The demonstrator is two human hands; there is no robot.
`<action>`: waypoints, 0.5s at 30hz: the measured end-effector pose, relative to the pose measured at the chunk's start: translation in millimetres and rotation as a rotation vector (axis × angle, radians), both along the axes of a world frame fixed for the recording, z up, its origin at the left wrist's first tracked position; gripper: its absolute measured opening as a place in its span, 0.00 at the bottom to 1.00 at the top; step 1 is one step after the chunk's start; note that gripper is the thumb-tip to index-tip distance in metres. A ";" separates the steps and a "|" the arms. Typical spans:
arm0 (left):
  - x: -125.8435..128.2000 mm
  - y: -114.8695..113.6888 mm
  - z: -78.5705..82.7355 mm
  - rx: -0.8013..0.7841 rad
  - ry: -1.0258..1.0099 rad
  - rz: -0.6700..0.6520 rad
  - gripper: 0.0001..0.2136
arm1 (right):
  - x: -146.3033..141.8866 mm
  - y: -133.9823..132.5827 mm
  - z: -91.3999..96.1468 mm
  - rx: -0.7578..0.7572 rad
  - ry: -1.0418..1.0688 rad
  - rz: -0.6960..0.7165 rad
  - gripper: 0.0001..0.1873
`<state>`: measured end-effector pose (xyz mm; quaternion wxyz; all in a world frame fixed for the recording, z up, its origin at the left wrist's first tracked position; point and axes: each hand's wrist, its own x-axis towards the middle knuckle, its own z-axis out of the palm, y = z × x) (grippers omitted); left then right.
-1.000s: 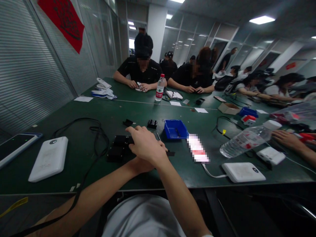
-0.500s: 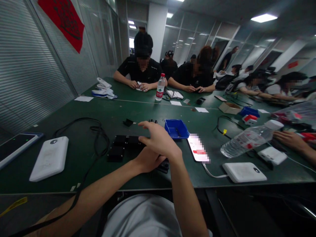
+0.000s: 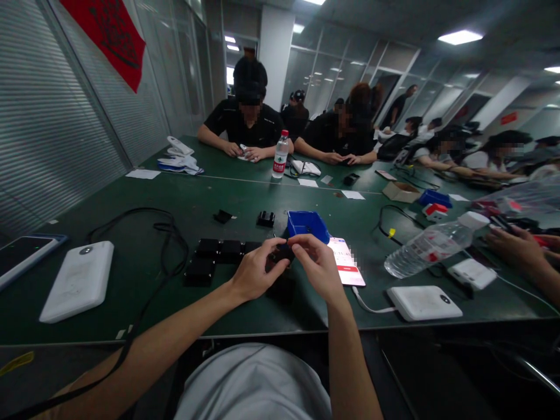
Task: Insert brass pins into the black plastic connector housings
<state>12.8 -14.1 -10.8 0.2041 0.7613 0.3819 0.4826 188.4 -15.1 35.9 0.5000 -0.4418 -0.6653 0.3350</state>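
Both my hands meet over the green table around a small black plastic part [image 3: 282,252], mostly covered by fingers. My left hand [image 3: 256,273] grips its left side with thumb and fingers. On the other side, my right hand [image 3: 318,267] pinches it by the fingertips. Left of them lie several black square blocks [image 3: 200,270] side by side. Beyond the hands sit a black slotted piece [image 3: 265,219] and a black angled scrap [image 3: 222,216]. A blue tray [image 3: 321,238] stands just behind my right hand, with dark small items inside.
A lit phone [image 3: 350,265] is cabled to a white power bank [image 3: 424,302] at right. A large bottle [image 3: 431,248] lies on its side near it. Another white power bank [image 3: 79,283] and a black cable [image 3: 168,256] occupy the left. People sit across the table.
My hands were crossed, the right over the left. Now they have drawn apart and hold the black part between them. The slotted piece behind is uncovered.
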 end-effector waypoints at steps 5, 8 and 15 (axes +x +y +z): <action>-0.6 3.6 -6.8 0.067 -0.052 0.056 0.25 | 0.4 4.6 -14.5 -0.151 0.118 0.102 0.11; -0.6 5.4 -9.7 0.087 -0.076 0.052 0.26 | 0.6 6.9 -21.8 -0.202 0.209 0.133 0.19; -0.5 4.4 -7.5 0.187 -0.067 0.000 0.31 | 2.3 1.2 -30.2 -0.152 0.248 0.148 0.21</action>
